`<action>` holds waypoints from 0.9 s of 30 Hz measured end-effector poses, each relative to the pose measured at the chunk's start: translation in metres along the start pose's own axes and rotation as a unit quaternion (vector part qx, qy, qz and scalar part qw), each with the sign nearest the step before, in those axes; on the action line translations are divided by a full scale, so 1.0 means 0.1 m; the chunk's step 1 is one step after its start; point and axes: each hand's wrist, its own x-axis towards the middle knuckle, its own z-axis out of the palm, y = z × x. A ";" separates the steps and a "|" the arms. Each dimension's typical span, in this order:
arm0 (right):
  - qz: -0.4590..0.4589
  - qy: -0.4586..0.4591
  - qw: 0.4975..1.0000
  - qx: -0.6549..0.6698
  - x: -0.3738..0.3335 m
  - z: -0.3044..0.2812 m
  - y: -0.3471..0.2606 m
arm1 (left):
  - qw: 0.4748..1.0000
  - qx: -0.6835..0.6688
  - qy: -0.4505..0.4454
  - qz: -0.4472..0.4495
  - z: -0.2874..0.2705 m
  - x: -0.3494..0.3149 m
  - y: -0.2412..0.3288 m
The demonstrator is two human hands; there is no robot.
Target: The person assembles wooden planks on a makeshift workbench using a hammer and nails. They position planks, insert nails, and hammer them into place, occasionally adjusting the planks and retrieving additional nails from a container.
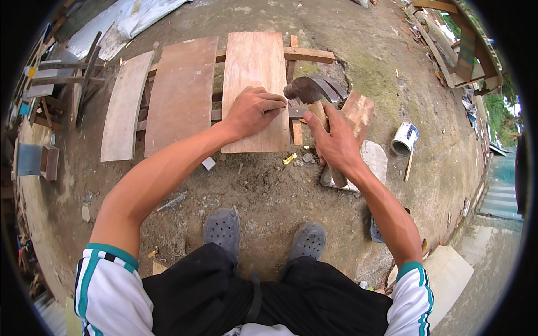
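Note:
My right hand (339, 140) is wrapped round the wooden handle of a claw hammer (315, 91). The dark metal head is raised at the right edge of a pale plywood board (254, 61), close to my left fingertips. My left hand (255, 112) rests on that board, its fingers pinched together at the right edge; whatever they hold is too small to make out. Left of it, a browner plywood board (182, 95) and a narrow greyish board (126, 106) lie side by side across two wooden rails (308, 54).
Right of the boards are a wood offcut (357, 115), a flat stone block (372, 159) and a paint can (404, 139) with a stick beside it. Scrap timber (61, 84) is piled at left; white sheeting (140, 19) lies at the far left. My clogs (222, 227) stand on dirty ground.

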 end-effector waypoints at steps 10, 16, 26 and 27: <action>0.023 0.011 0.998 -0.056 -0.08 0.01 -0.12 | 1.000 -0.012 -0.014 -0.019 0.00 0.02 0.03; 0.038 -0.013 0.998 -0.053 -0.05 0.00 -0.14 | 0.999 -0.044 -0.014 -0.029 0.00 0.04 0.01; 0.066 -0.019 0.997 -0.041 -0.04 -0.01 -0.19 | 0.985 -0.118 -0.016 -0.126 -0.06 0.01 -0.02; 0.058 -0.015 0.997 -0.040 -0.02 -0.01 -0.19 | 0.992 -0.081 -0.005 -0.101 -0.07 0.02 -0.04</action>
